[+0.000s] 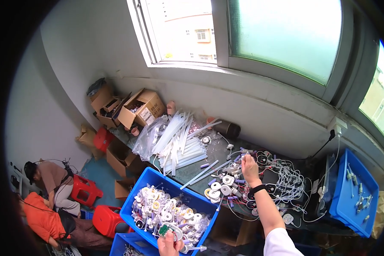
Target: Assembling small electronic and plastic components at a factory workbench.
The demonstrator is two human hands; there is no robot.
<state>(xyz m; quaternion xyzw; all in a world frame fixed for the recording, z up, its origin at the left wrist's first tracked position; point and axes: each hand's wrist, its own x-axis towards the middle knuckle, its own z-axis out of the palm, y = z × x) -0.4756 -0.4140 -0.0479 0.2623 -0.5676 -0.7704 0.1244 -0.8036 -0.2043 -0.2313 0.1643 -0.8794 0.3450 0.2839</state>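
Note:
My left hand [168, 245], at the lower edge, grips a white rounded housing [175, 230] with a green circuit board showing in it. That hand is over the near edge of a blue bin [147, 176] heaped with white plastic parts [170, 207]. A black band circles the wrist of my right hand [250, 170], which reaches across the worktable to a pile of small parts. Its fingers are closed together by a whitish piece; what they hold is too small to make out. White round discs [215, 186] and purple-and-white tubes lie left of this hand.
Tangled white cables [290, 183] spread to the right. Clear plastic strips [181, 145] and an open carton [147, 104] occupy the table's far left. A blue tray [350, 205] stands at the right edge. Two people work near red stools [83, 190] at left.

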